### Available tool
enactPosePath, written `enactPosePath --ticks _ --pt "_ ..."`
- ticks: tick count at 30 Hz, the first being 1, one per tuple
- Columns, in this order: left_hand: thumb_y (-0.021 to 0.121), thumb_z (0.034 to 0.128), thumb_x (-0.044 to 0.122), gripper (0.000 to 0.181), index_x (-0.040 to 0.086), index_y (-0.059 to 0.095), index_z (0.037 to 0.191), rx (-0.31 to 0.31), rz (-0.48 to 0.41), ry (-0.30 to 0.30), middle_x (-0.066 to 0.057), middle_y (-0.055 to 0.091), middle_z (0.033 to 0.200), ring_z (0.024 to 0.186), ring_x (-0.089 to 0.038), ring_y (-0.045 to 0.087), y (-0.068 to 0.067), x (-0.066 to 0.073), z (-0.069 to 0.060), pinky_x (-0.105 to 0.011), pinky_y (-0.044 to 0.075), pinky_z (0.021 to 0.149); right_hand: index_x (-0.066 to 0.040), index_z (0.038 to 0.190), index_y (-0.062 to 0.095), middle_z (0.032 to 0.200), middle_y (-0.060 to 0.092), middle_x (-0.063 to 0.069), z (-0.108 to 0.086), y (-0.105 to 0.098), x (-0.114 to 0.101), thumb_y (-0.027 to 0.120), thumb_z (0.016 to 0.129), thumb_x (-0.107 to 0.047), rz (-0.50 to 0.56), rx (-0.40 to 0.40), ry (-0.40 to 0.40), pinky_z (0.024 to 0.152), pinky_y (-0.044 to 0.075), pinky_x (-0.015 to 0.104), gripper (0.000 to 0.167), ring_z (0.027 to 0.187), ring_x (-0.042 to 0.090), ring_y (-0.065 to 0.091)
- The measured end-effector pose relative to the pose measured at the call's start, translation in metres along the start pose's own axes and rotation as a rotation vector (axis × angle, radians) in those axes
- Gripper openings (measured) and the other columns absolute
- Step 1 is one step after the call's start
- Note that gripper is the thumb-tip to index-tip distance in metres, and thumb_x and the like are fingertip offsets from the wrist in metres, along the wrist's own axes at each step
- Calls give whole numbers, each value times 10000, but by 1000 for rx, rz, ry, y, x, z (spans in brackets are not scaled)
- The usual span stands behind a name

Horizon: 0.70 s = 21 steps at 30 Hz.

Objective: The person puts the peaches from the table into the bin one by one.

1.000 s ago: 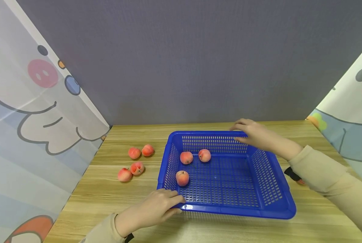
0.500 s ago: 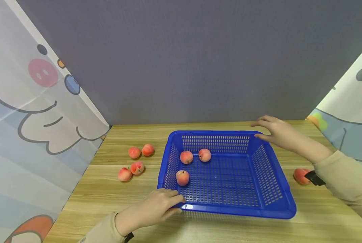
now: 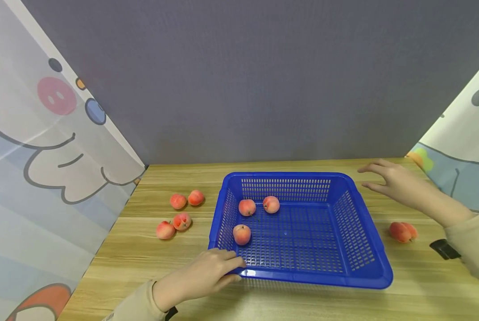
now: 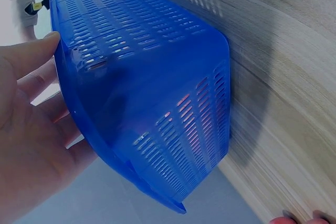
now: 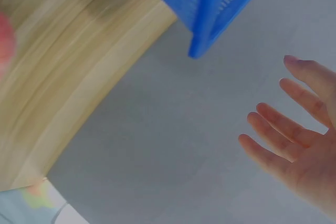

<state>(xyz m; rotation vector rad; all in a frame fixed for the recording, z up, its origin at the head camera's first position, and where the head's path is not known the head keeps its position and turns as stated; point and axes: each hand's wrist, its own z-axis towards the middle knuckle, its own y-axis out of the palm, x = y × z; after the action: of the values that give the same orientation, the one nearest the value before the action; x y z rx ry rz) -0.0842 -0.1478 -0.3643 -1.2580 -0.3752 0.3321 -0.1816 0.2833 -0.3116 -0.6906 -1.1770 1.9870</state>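
A blue plastic basket point(image 3: 303, 278) with slotted sides stands on the wooden table. Three peaches lie inside it on the left: one peach point(image 3: 241, 235) near the front, another peach point(image 3: 247, 207) behind it and a third peach point(image 3: 271, 204) beside that. My left hand point(image 3: 205, 275) grips the rim at the near left corner; in the left wrist view its thumb point(image 4: 44, 45) presses the outer side while the fingers pass behind the rim. Off the far right corner my right hand point(image 3: 396, 183) hovers, fingers spread and holding nothing, apart from the basket.
Several peaches point(image 3: 181, 221) lie loose left of the basket. Right of it, below my right forearm, is a red peach-like fruit point(image 3: 402, 232); whether it is one or two is unclear. A grey partition point(image 3: 255, 89) rises behind the table point(image 3: 143, 267), with cartoon-printed sheets at both sides.
My right hand has moved right, from above the basket's far rim to beyond its far right corner, uncovering the fruit on the right. The left hand and basket have stayed in place.
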Motion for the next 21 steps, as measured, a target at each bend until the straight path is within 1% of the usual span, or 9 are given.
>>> enactPosePath --ticks 6,8,13,15,21 --pt "615 805 248 155 186 560 936 -2 -1 -3 92 514 754 673 -43 525 0 0 0 -197 410 580 7 957 615 907 596 183 -16 3 7 707 693 -60 -21 -45 49 652 459 479 287 800 376 576" --pt "615 806 248 155 187 559 937 -4 -3 -6 95 510 754 673 -41 523 0 0 0 -195 409 580 6 941 623 899 599 182 -21 6 10 715 678 -57 -25 -43 54 660 456 483 286 817 382 571" --pt "616 806 245 153 184 558 933 -1 2 0 94 508 751 671 -40 522 0 0 0 -194 409 584 3 930 625 880 600 170 -32 13 15 731 651 -48 -22 -25 52 621 472 454 303 781 367 584" --pt "618 805 244 154 183 559 933 2 6 1 96 506 750 670 -41 522 0 0 0 -194 410 585 10 940 619 884 594 183 -36 15 17 726 666 -61 -17 -46 66 599 477 443 302 749 363 589" --pt "611 810 254 154 183 564 939 -7 2 -6 96 515 760 679 -41 527 1 1 0 -193 412 585 9 960 605 917 584 236 -50 19 22 718 688 -89 10 -131 126 611 468 472 310 717 372 594"
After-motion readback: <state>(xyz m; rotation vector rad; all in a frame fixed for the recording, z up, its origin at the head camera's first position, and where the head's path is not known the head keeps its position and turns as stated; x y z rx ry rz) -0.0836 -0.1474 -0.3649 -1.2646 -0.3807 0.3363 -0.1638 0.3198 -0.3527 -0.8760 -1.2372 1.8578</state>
